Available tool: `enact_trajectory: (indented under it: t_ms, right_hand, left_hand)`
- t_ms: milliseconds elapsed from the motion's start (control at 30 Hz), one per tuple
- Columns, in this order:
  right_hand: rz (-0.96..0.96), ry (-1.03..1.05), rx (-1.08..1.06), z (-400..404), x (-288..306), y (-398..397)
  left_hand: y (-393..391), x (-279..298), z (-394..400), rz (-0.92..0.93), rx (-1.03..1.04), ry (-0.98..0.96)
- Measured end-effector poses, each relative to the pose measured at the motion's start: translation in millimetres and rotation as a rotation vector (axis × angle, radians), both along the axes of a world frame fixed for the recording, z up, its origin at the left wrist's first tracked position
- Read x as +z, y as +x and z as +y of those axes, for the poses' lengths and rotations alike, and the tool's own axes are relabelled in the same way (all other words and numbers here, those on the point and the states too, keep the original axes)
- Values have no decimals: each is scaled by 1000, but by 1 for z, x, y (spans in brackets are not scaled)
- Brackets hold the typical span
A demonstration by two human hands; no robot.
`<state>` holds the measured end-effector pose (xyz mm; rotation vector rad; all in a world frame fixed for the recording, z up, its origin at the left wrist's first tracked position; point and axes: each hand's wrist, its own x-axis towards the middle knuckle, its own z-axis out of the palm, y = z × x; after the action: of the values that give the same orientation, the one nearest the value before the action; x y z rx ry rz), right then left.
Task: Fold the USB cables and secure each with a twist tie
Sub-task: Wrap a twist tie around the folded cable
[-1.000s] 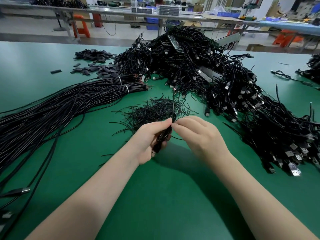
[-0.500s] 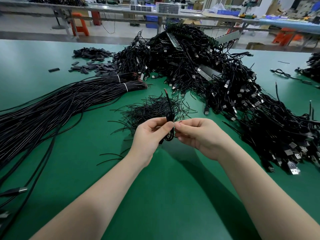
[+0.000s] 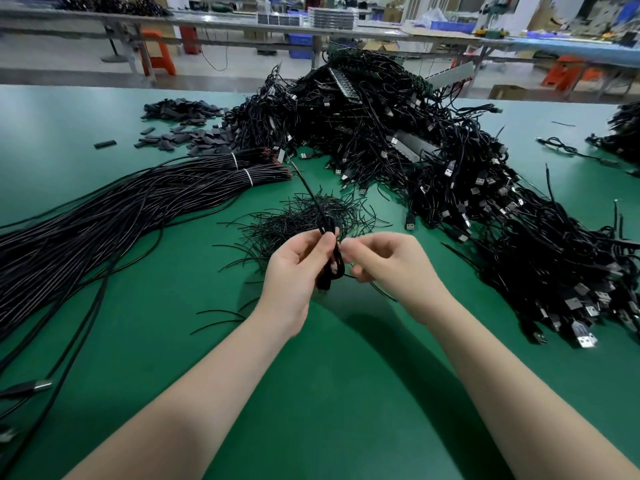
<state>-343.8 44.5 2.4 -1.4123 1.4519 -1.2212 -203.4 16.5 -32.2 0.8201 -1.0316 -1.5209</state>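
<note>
My left hand (image 3: 297,268) grips a folded black USB cable (image 3: 333,261) upright above the green table (image 3: 346,393), its loose end sticking up and away toward the far left. My right hand (image 3: 388,263) sits just right of the bundle with fingers curled, pinching at the bundle's middle where a thin black twist tie seems to wrap it; the tie itself is hard to make out. A loose heap of black twist ties (image 3: 301,216) lies just beyond both hands.
A long bunch of unfolded black cables (image 3: 114,216), banded with white ties, stretches across the left. A big pile of folded USB cables (image 3: 433,161) fills the back and right. Small black sleeves (image 3: 180,133) lie scattered at the far left.
The folded cable has turned in my hands; its free end swung from pointing straight up to leaning left. My right hand's fingers have shifted slightly away from the left thumb.
</note>
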Motion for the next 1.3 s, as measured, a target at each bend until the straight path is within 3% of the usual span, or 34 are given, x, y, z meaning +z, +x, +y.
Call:
enact_trajectory:
  t_ms: [100,233,300,367,467,500,533,600,700,767,967,1300]
  right_hand:
    - [-306,201,49,0,1,1]
    - [-472,327,68,0,2,-2]
    - [-426,256,56,-1,1,-4]
    - [-92,-32,33,-2,1,-4]
    - [710,-698,16,-5,-3,-7]
    - [875,-832,20,-6,-6,-7]
    - [919,-875,25,-6,-9,-7]
    - [653,-671,-1,-4,-6,-5]
    - [6,-22,-31,-1,4,-4]
    - [-242,250,55,-1,4,-8]
    - [-459,359,166,1,4,-4]
    - [-614,503,136,1,7,-6]
  left_hand:
    - [1,-4,-2,-88,41,-112]
    - [1,-6,-2,-123,69,-129]
    - [1,-5,-2,-145,74,-133]
    - [1,-1,-1,-129,26,-88]
    - [3,10,1,-66,-130,199]
    - [3,11,1,-68,-165,268]
    - [4,11,1,-62,-171,294]
    - [4,7,-1,-17,-93,230]
    - [4,3,-4,15,38,76]
    - [2,2,-3,-26,38,10]
    - [1,-2,-2,-3,35,-9]
    - [5,-3,-5,14,-34,-41]
